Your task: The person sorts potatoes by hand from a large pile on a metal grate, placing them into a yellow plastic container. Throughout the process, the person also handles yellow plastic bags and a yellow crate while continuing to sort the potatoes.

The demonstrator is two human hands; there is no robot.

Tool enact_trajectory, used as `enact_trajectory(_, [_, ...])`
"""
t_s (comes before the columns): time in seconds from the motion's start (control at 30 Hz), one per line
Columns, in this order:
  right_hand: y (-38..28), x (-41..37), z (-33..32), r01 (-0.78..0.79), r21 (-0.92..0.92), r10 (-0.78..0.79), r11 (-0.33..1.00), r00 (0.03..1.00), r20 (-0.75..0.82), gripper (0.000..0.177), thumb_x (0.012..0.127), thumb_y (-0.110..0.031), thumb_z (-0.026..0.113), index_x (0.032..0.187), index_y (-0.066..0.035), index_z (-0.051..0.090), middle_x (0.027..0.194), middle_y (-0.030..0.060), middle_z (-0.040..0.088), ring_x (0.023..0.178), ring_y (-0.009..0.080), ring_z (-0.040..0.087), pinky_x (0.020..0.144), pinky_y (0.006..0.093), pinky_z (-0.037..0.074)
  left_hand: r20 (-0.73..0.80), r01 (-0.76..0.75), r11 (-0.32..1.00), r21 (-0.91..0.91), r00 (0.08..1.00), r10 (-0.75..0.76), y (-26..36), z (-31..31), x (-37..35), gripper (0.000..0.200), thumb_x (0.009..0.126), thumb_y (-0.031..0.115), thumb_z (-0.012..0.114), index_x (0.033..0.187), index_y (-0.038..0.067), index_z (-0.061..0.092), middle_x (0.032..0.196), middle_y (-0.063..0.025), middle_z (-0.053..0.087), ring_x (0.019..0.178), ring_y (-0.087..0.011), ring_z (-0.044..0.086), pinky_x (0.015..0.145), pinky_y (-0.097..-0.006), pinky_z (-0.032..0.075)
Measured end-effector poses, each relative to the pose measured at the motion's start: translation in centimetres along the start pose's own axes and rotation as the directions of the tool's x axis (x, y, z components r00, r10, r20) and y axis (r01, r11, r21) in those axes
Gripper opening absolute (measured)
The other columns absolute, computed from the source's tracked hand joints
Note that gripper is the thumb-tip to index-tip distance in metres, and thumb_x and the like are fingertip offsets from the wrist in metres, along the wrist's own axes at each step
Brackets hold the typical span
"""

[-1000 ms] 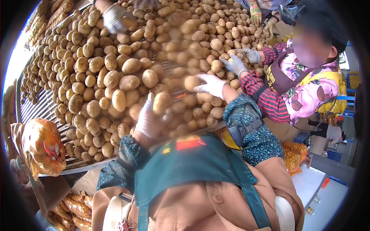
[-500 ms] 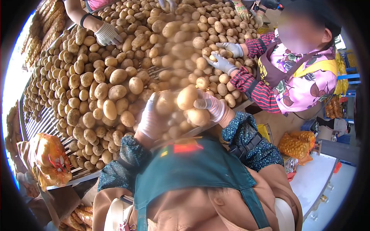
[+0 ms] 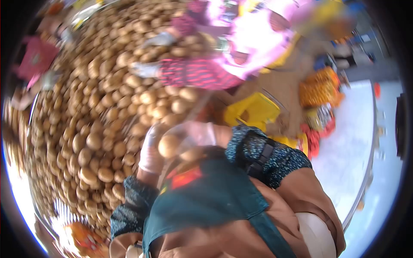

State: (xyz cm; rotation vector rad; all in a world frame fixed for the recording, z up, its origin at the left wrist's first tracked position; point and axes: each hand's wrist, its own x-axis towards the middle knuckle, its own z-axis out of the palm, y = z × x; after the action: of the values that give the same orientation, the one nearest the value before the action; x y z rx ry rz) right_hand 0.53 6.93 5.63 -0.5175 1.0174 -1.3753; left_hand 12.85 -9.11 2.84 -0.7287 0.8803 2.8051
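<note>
Blurred by motion, my right hand [image 3: 198,133] in a pale glove is curled over potatoes close in front of the apron. One round potato [image 3: 169,146] shows at its fingertips and a second potato [image 3: 192,154] sits under the hand. My left hand [image 3: 150,151], also gloved, points upward just left of the round potato, its fingers smeared. Beyond both hands spreads a large heap of loose potatoes [image 3: 88,175].
A co-worker's gloved hand [image 3: 146,70] reaches over the heap from the right, beside a striped sleeve [image 3: 195,74]. Yellow sacking [image 3: 251,112] and an orange net bag of produce [image 3: 319,88] lie at right. Another person's pink clothing [image 3: 38,58] shows far left.
The view has swung to the right, so the heap and co-worker appear further left. My hands, with the potatoes, are lower and closer to the apron.
</note>
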Motion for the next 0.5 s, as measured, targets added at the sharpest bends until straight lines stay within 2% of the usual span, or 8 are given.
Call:
enact_trajectory(0.03, [-0.2,-1.6,0.3,-0.022,0.114,0.025,0.993,0.999,-0.030,0.059,0.082,-0.012,0.083,0.135,-0.002,0.060,0.122,0.0076,0.068,0.113,0.0174,0.062,0.101,0.0359,0.049,-0.067,-0.047,0.998,0.034,0.997,0.049,-0.4,2.2,-0.1,0.044,0.100,0.041,0.058,0.118,0.001,0.062,0.110,-0.0109,0.067,0.098,-0.0187,0.066,0.084,-0.0326,0.055])
enact_trajectory(0.1, [0.0,-4.3,0.4,0.073,0.265,-0.054,0.961,0.996,-0.078,0.055,0.084,-0.016,0.081,0.134,-0.002,0.061,0.122,0.0075,0.068,0.114,0.0173,0.062,0.101,0.0350,0.049,-0.127,0.047,0.995,0.088,0.991,-0.035,-0.6,5.7,0.2,0.043,0.101,0.043,0.056,0.118,0.003,0.062,0.107,-0.0093,0.066,0.099,-0.0204,0.065,0.086,-0.0330,0.055])
enact_trajectory(0.23, [1.3,-8.2,-1.1,0.137,0.297,-0.087,0.945,0.981,-0.176,0.053,0.085,-0.016,0.080,0.133,-0.002,0.063,0.121,0.0064,0.068,0.114,0.0181,0.062,0.103,0.0345,0.047,-0.130,0.013,0.952,0.304,0.991,0.028,-2.8,7.4,1.5,0.043,0.103,0.039,0.052,0.132,0.007,0.054,0.114,-0.0112,0.064,0.106,-0.0223,0.063,0.091,-0.0352,0.054])
enact_trajectory(0.3, [0.0,-10.5,-1.5,0.128,0.144,-0.089,0.981,0.964,-0.249,0.055,0.083,-0.015,0.078,0.133,0.000,0.061,0.125,0.0074,0.066,0.118,0.0186,0.059,0.106,0.0354,0.044,-0.110,-0.006,0.977,0.212,0.994,0.030,-3.3,12.5,1.1,0.043,0.099,0.033,0.063,0.126,0.002,0.056,0.114,-0.0152,0.064,0.103,-0.0280,0.065,0.092,-0.0418,0.056])
enact_trajectory(0.37, [-0.1,-12.5,-2.2,0.145,0.004,-0.138,0.989,0.947,-0.289,0.060,0.080,-0.011,0.074,0.136,0.002,0.057,0.129,0.0093,0.063,0.122,0.0193,0.056,0.108,0.0371,0.043,-0.035,0.165,0.984,0.069,0.986,-0.163,-4.7,11.7,2.9,0.044,0.099,0.034,0.063,0.129,0.003,0.054,0.118,-0.0174,0.063,0.106,-0.0313,0.065,0.095,-0.0441,0.056])
enact_trajectory(0.4, [0.1,-13.4,-2.3,0.184,0.001,-0.174,0.983,0.931,-0.320,0.059,0.081,-0.012,0.074,0.136,0.002,0.058,0.128,0.0090,0.064,0.121,0.0191,0.057,0.107,0.0369,0.043,0.007,0.251,0.968,-0.001,0.968,-0.251,-5.4,11.2,3.9,0.044,0.099,0.034,0.063,0.131,0.004,0.054,0.120,-0.0185,0.063,0.108,-0.0330,0.065,0.096,-0.0453,0.055])
enact_trajectory(0.47, [0.8,-15.0,-2.5,0.253,-0.012,-0.240,0.967,0.897,-0.371,0.058,0.081,-0.012,0.073,0.136,0.002,0.058,0.127,0.0086,0.065,0.120,0.0188,0.058,0.106,0.0364,0.045,0.115,0.292,0.953,0.076,0.947,-0.299,-6.7,11.7,5.4,0.045,0.099,0.033,0.062,0.132,0.004,0.053,0.121,-0.0198,0.063,0.110,-0.0350,0.064,0.097,-0.0459,0.055])
enact_trajectory(0.5, [0.6,-16.3,-3.0,0.236,0.033,-0.203,0.971,0.893,-0.402,0.058,0.082,-0.013,0.074,0.136,0.002,0.058,0.126,0.0086,0.065,0.118,0.0186,0.059,0.105,0.0362,0.046,0.062,0.258,0.964,0.055,0.963,-0.262,-7.4,12.9,5.3,0.042,0.100,0.031,0.062,0.130,0.003,0.055,0.121,-0.0193,0.064,0.110,-0.0342,0.065,0.098,-0.0454,0.054])
